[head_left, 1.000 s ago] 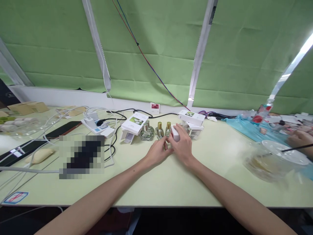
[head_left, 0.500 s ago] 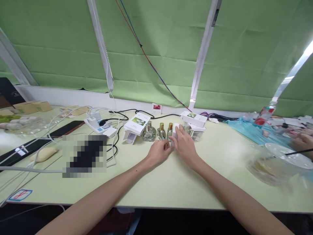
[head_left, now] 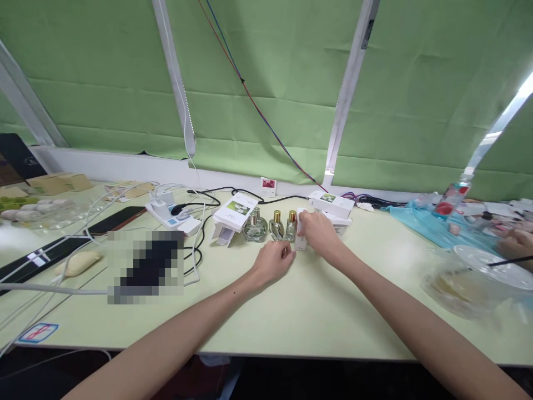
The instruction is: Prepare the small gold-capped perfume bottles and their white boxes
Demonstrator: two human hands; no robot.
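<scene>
Upright on the table is a slim white box [head_left: 300, 243], and my right hand [head_left: 320, 234] has its curled fingers closed on the box's upper part. Low and just left of the box, my left hand [head_left: 272, 261] rests on the table with its fingers curled in and nothing visible in them. Beside the box, two slender glass bottles with gold caps stand in a row, the nearer bottle [head_left: 291, 226] and another bottle [head_left: 276, 226]. Further left is a wider round glass bottle [head_left: 255, 228]. My right hand partly hides things behind it.
A white flower-printed box [head_left: 236, 211] leans on a stand at left; another printed box [head_left: 331, 204] lies atop things at right. A power strip [head_left: 162, 215] with tangled cables is at left. At right are a lidded plastic cup [head_left: 466, 283], blue cloth [head_left: 437, 225] and another person's hand [head_left: 516, 244].
My right hand has gone from lying flat along the white box to gripping near its top with bent fingers. The box's lower front now shows. My left hand has drawn slightly off it.
</scene>
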